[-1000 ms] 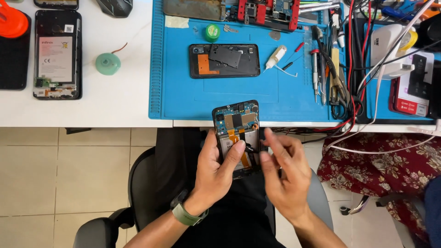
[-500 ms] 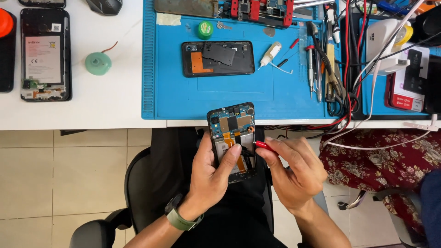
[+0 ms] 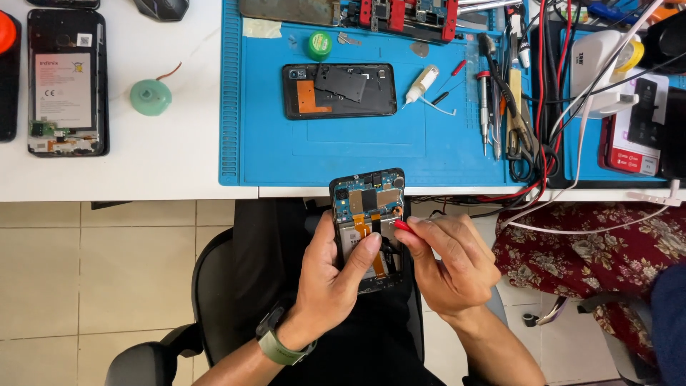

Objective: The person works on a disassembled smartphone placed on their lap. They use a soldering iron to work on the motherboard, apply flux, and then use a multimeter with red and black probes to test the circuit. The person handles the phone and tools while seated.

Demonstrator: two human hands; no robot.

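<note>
Holding: your left hand [image 3: 330,277] wraps the opened phone [image 3: 368,227] from below, thumb pressed onto its battery area, above your lap just clear of the desk edge.
Blue mat [image 3: 271,154]: beyond the grip, carrying a second stripped phone [image 3: 339,91] and a glue bottle [image 3: 421,83].
Right hand [image 3: 450,263]: fingers pinched shut on a red-handled tool [image 3: 401,225], its tip at the phone's right edge.
Progress: back cover is off and the boards lie exposed; judged mid-disassembly, with inner parts still seated.
</note>
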